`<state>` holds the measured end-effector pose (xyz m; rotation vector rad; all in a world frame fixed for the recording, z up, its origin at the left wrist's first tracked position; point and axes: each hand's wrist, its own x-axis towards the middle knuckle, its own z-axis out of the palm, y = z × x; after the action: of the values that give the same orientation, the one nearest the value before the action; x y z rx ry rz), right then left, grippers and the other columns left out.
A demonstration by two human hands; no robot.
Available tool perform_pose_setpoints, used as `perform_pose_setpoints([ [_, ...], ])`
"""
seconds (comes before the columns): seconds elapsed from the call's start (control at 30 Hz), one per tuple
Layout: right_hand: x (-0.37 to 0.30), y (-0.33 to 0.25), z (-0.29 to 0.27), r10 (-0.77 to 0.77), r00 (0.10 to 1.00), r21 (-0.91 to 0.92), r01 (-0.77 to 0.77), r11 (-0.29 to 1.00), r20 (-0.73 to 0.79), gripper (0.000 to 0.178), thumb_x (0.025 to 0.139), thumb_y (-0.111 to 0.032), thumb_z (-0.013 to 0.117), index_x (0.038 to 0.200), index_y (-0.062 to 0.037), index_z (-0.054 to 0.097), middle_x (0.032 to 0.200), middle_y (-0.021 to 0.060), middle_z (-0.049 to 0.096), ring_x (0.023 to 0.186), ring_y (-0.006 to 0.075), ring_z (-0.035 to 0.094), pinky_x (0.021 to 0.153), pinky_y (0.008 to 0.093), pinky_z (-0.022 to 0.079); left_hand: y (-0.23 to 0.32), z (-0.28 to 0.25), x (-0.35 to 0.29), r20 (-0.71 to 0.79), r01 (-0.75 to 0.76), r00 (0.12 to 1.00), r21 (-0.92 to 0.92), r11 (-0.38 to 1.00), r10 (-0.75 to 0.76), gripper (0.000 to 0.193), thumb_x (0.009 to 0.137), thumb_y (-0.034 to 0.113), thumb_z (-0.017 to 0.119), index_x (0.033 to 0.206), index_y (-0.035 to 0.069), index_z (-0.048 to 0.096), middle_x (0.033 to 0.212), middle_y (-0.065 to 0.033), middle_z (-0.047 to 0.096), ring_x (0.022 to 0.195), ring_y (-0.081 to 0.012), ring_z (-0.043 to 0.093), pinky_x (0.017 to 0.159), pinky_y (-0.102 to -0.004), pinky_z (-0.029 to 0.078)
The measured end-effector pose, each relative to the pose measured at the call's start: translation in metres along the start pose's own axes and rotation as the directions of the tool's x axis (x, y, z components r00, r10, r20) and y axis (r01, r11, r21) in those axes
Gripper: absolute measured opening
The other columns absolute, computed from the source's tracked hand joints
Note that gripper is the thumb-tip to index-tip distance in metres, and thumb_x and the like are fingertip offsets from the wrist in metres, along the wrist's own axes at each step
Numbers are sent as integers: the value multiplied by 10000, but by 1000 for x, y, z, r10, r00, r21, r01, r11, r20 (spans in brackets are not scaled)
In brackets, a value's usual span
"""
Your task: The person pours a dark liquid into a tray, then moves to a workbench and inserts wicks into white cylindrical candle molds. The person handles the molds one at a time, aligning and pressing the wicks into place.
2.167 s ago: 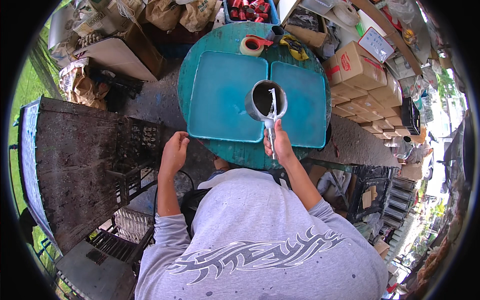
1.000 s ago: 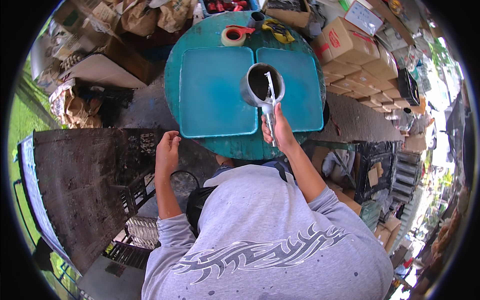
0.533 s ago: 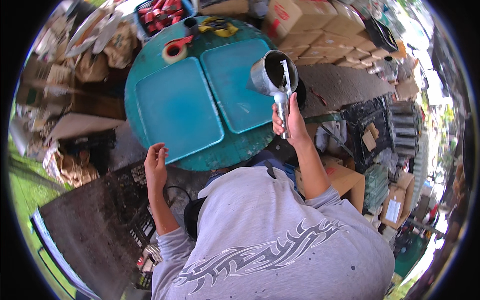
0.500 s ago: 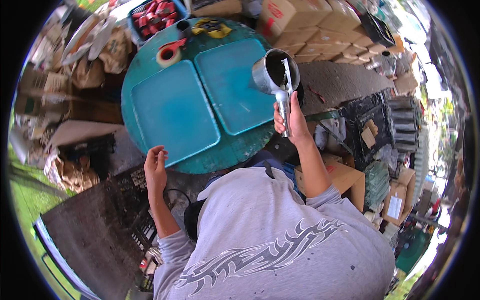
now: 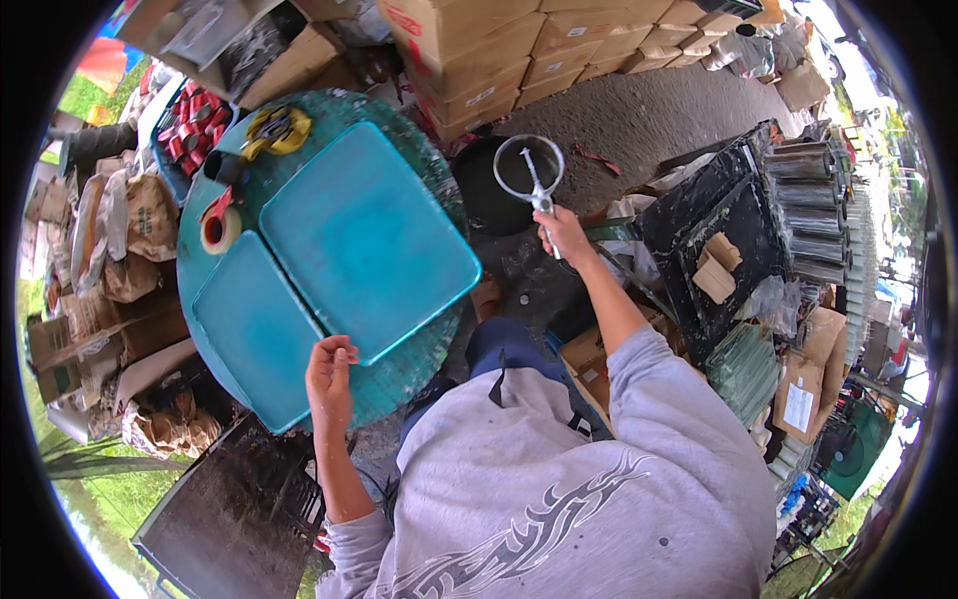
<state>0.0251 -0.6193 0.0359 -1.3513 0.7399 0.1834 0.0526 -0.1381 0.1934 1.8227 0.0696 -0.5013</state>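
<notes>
My right hand (image 5: 567,238) is closed around the handle of a metal dipper (image 5: 499,180), a round deep cup seen from above with a thin whitish strip across its mouth. I hold it out to the right of the table, beside a dark round tub (image 5: 477,205). My left hand (image 5: 329,377) hovers by the near edge of two teal trays, its fingers loosely bent and nothing visible in them. The larger tray (image 5: 369,245) and the smaller tray (image 5: 249,324) lie side by side on a round green table (image 5: 419,364).
On the table's far left are a tape roll (image 5: 221,231), a dark cup (image 5: 225,167) and a yellow-black item (image 5: 276,131). A blue crate of red pieces (image 5: 195,125) stands beyond. Stacked cartons (image 5: 479,65) line the back; a black panel (image 5: 723,225) lies to the right.
The dipper has moved from over the table's right edge to beside it, and its mouth now faces up more. The trays sit further left in view as my head has turned.
</notes>
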Motion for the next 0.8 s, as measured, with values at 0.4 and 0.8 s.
perform_pose_setpoints([
  [0.4,131,78,-31,29,975,-779,-193,597,-219,475,1020,-433,637,1099,35,650,1098,322,728,1124,510,676,946,573,527,65,144,40,165,82,977,284,955,-133,181,1092,103,580,1190,-33,650,1021,-104,741,955,-175,689,910,-334,544],
  [0.8,164,71,-14,27,948,-881,-305,363,-317,372,918,-274,731,1169,-6,672,1136,253,760,1104,421,738,944,513,589,59,127,31,14,222,972,257,941,-233,193,1082,115,597,1177,-40,663,1017,-122,754,970,-195,714,909,-345,555],
])
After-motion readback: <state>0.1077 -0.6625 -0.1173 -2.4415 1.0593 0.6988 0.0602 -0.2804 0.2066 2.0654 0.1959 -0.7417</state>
